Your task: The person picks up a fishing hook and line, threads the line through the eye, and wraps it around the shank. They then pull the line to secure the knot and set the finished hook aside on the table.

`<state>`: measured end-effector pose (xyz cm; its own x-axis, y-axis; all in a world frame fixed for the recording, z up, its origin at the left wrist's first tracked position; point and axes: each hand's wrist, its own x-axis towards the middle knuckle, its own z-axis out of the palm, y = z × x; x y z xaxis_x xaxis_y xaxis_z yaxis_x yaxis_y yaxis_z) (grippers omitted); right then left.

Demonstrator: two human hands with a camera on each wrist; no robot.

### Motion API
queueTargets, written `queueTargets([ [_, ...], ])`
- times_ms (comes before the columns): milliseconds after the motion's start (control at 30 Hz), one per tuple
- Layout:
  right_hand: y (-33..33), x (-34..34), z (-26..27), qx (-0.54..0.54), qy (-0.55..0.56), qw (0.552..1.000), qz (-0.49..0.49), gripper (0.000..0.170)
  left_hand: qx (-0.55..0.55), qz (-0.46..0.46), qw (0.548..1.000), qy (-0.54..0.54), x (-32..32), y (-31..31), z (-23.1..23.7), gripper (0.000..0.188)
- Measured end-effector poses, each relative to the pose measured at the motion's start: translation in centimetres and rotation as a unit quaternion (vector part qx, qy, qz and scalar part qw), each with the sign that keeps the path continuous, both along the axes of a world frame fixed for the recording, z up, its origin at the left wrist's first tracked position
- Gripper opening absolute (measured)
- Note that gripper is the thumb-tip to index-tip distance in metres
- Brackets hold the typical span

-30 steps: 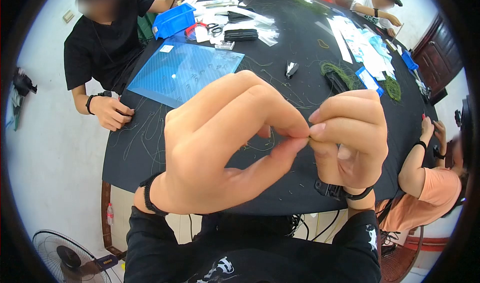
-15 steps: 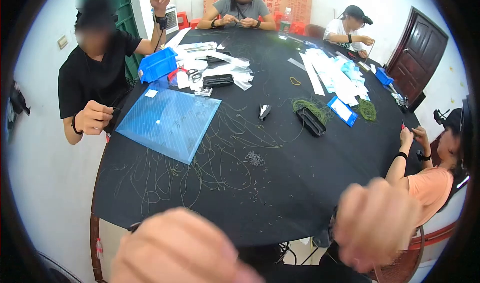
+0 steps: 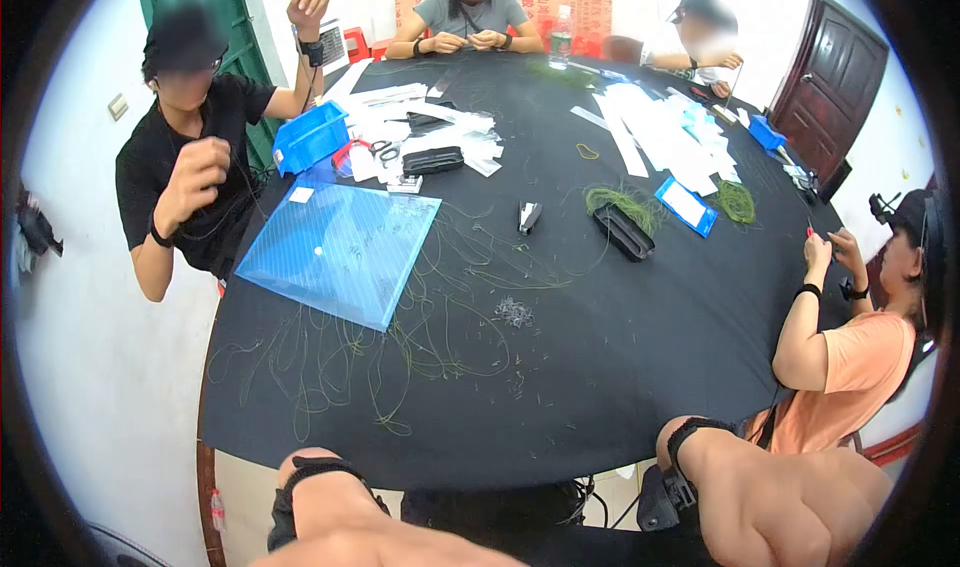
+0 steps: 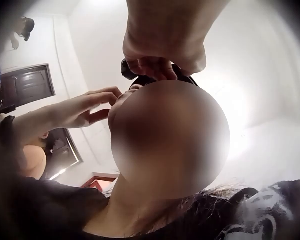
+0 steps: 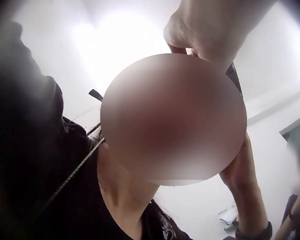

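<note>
My left hand [image 3: 390, 549] is at the bottom edge of the head view, close to the camera, its fingers out of frame. The left wrist view shows this hand [image 4: 165, 45] up by my head, fingers bent beside the dark headgear. My right hand [image 3: 800, 512] is at the lower right of the head view, back of the hand upward. In the left wrist view my right hand [image 4: 92, 105] reaches to the side of my face, its fingertips partly hidden by the blur. I cannot tell whether either hand pinches anything. Black bands circle both wrists.
On the black table [image 3: 600, 387] lie a blue folder [image 3: 340, 257], thin green line loops [image 3: 400, 367], small grey bits [image 3: 514, 313], a stapler [image 3: 529, 217] and a black tray [image 3: 622, 232] with green line. White packets and a blue bin [image 3: 312, 137] stand farther back. Several people sit around.
My hands were together before me with fingertips meeting; they have parted and come back toward my face. My view has tilted up. The person at left has raised a hand.
</note>
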<state>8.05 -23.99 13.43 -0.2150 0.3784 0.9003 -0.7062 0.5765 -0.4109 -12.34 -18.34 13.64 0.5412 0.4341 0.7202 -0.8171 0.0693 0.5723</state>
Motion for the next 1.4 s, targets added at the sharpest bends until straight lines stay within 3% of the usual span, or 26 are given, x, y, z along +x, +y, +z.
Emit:
queueTargets([
  [133, -0.4, 0.6, 0.1, 0.001, 0.013, 0.999, -0.034, 0.009, 0.072, -0.024, 0.993, -0.088, 1.4, 1.4, -2.1, 0.029],
  [333, -1.3, 2.9, 0.8, 0.023, 0.052, 0.988, -0.143, 0.007, 0.218, -0.053, 0.974, -0.001, 0.5, 7.0, -1.6, 0.021],
  [400, -1.2, 3.8, 0.8, 0.025, 0.064, 0.98, -0.189, 0.007, -0.008, 0.074, 0.994, -0.076, 0.4, 3.3, -2.1, 0.017],
  [533, -0.5, 5.1, 0.4, 0.01, 0.071, 0.958, -0.277, 0.006, 0.189, -0.059, 0.963, -0.185, -0.5, 4.4, -1.3, 0.011],
  [600, -0.3, 5.7, 0.0, 0.008, 0.076, 0.946, -0.315, 0.005, 0.264, -0.145, 0.935, -0.186, -0.9, 5.4, -0.7, 0.01],
  [700, -0.2, 6.7, -0.1, 0.002, 0.078, 0.922, -0.379, 0.005, 0.353, -0.332, 0.874, -0.045, -0.4, 6.7, -0.8, 0.012],
  [800, 0.4, 7.7, -0.4, -0.003, 0.057, 0.895, -0.442, 0.004, 0.453, -0.454, 0.738, 0.208, 1.6, 7.6, -3.5, 0.015],
  [833, 0.8, 8.0, -0.4, 0.003, 0.039, 0.89, -0.454, 0.004, 0.473, -0.433, 0.707, 0.298, 2.5, 8.3, -5.0, 0.016],
  [867, 1.4, 8.6, -0.3, 0.02, -0.009, 0.89, -0.456, 0.003, 0.463, -0.343, 0.729, 0.37, 3.1, 9.2, -7.2, 0.028],
  [933, 2.3, 9.3, -0.1, 0.054, -0.095, 0.877, -0.469, 0.01, 0.514, -0.09, 0.644, 0.559, 5.0, 11.1, -8.9, 0.017],
  [1033, 3.0, 8.9, -0.6, 0.072, -0.174, 0.832, -0.522, 0.014, 0.55, 0.238, 0.514, 0.614, 6.2, 13.6, -12.7, 0.02],
  [1133, 3.2, 8.8, -1.0, 0.057, -0.205, 0.794, -0.569, 0.015, 0.535, 0.268, 0.459, 0.657, 6.5, 13.9, -13.9, 0.029],
  [1233, 3.5, 8.1, -1.2, 0.035, -0.212, 0.781, -0.587, 0.015, 0.519, 0.274, 0.456, 0.669, 7.0, 13.1, -14.2, 0.035],
  [1333, 3.9, 7.8, -1.2, 0.036, -0.236, 0.768, -0.593, 0.014, 0.545, 0.262, 0.536, 0.59, 8.1, 12.9, -15.6, 0.037],
  [1400, 4.1, 7.6, -1.2, 0.042, -0.244, 0.762, -0.598, 0.013, 0.561, 0.269, 0.534, 0.572, 8.7, 12.7, -16.8, 0.038],
])
